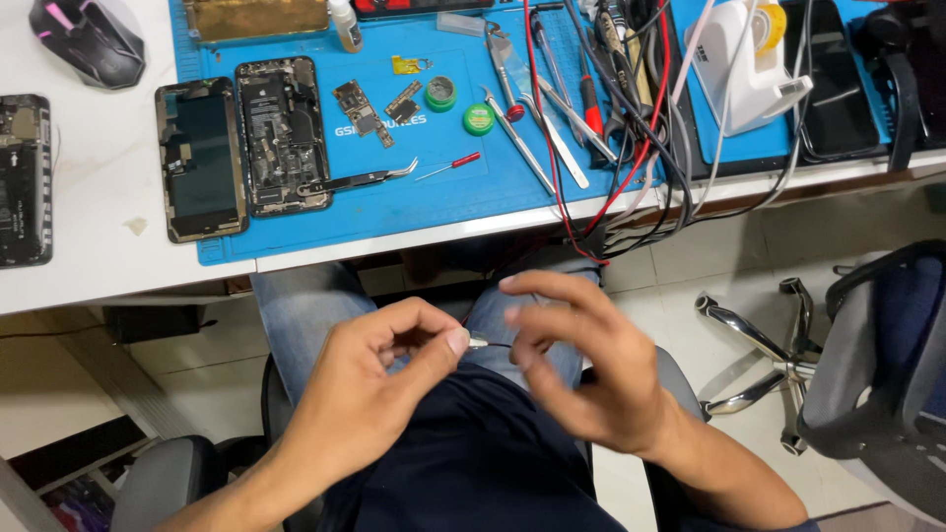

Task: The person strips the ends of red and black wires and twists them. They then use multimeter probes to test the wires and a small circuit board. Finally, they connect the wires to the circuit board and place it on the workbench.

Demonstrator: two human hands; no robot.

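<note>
Over my lap, my left hand (pixel 384 379) pinches a thin metal tip (pixel 480 343) between thumb and forefinger. A fine black wire (pixel 496 346) runs from that tip to my right hand (pixel 581 369), whose fingers curl loosely around it. Both hands sit below the table edge, above my jeans and dark shirt. On the blue work mat (pixel 453 197) above lie an opened phone body (pixel 283 133), a detached phone screen (pixel 200 158), small circuit boards (pixel 363 111), and curved tweezers (pixel 365 178).
A red-handled pick (pixel 451 165), two green round tins (pixel 479 119), several metal tools (pixel 537 118) and red and black cables (pixel 631 158) crowd the mat's right side. A white device (pixel 749 64), mouse (pixel 89 39), another phone (pixel 22 177) and an office chair (pixel 867 365) are nearby.
</note>
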